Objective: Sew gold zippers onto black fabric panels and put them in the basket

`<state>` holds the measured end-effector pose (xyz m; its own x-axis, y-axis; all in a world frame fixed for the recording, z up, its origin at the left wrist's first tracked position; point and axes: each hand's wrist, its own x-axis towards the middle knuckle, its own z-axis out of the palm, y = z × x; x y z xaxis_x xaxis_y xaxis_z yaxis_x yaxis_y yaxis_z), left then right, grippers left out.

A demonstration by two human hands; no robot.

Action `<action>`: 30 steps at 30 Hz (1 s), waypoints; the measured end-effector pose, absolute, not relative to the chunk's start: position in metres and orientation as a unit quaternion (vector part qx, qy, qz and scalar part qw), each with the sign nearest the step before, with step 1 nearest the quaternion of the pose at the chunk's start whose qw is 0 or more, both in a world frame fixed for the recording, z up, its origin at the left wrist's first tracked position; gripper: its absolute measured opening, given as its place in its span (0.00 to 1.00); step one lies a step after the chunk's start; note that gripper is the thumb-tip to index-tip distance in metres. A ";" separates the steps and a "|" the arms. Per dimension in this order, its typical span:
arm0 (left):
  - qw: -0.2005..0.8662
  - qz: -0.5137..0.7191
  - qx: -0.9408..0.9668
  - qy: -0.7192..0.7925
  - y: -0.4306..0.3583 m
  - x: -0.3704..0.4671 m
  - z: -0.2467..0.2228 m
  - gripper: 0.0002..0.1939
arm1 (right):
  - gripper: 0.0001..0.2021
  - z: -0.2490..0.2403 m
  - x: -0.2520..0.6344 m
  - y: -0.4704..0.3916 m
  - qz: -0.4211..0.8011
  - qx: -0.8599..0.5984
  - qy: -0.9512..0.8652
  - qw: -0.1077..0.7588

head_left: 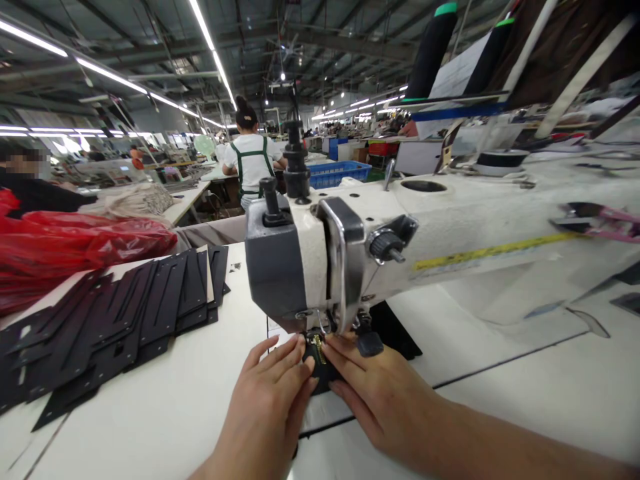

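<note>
The left hand (273, 393) and right hand (383, 383) lie flat (neither clamped) on black material (323, 376), white tabletop (220, 363) beneath, strip lights (205, 27) overhead.

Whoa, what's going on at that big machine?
Somebody is at a sewing machine. Their left hand and right hand rest on a black piece with a gold-toothed zipper, one hand on each side of the teeth, just below the needle area. More flat black pieces lie overlapping on the left.
</note>
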<state>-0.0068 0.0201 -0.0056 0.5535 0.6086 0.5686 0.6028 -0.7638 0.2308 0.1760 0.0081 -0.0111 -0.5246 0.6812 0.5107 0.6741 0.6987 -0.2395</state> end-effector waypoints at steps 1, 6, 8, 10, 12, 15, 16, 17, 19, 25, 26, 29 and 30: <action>0.009 0.327 0.879 0.347 0.021 -0.007 -0.005 0.10 | 0.17 -0.011 0.176 0.009 0.011 -0.389 -0.873 0.295; 0.030 0.325 0.876 0.356 0.028 -0.007 -0.004 0.08 | 0.17 -0.010 0.176 0.017 0.045 -0.387 -0.872 0.295; 0.033 0.326 0.874 0.360 0.031 -0.006 -0.004 0.07 | 0.15 -0.010 0.176 0.020 0.048 -0.384 -0.872 0.300; 0.036 0.326 0.871 0.366 0.033 -0.006 -0.005 0.07 | 0.13 -0.010 0.175 0.023 0.043 -0.381 -0.871 0.307; 0.040 0.323 0.870 0.371 0.034 -0.006 -0.006 0.07 | 0.12 -0.011 0.175 0.025 0.035 -0.378 -0.871 0.312; 0.047 0.317 0.869 0.377 0.035 -0.006 -0.007 0.07 | 0.11 -0.011 0.175 0.025 0.026 -0.379 -0.870 0.313; 0.048 0.314 0.869 0.379 0.034 -0.007 -0.008 0.06 | 0.11 -0.011 0.175 0.025 0.026 -0.382 -0.870 0.312; 0.048 0.313 0.869 0.380 0.034 -0.007 -0.008 0.06 | 0.12 -0.011 0.175 0.025 0.027 -0.384 -0.868 0.312; 0.048 0.314 0.868 0.381 0.034 -0.007 -0.009 0.06 | 0.12 -0.011 0.176 0.025 0.035 -0.387 -0.868 0.310; 0.055 0.313 0.863 0.394 0.036 -0.005 -0.009 0.05 | 0.09 -0.012 0.176 0.029 0.041 -0.388 -0.868 0.307; 0.059 0.309 0.863 0.396 0.036 -0.005 -0.009 0.05 | 0.09 -0.013 0.176 0.030 0.040 -0.388 -0.868 0.306; 0.067 0.295 0.864 0.404 0.037 -0.006 -0.009 0.06 | 0.10 -0.014 0.176 0.031 0.029 -0.392 -0.866 0.309; 0.069 0.291 0.864 0.406 0.037 -0.006 -0.009 0.06 | 0.09 -0.015 0.176 0.031 0.023 -0.392 -0.866 0.309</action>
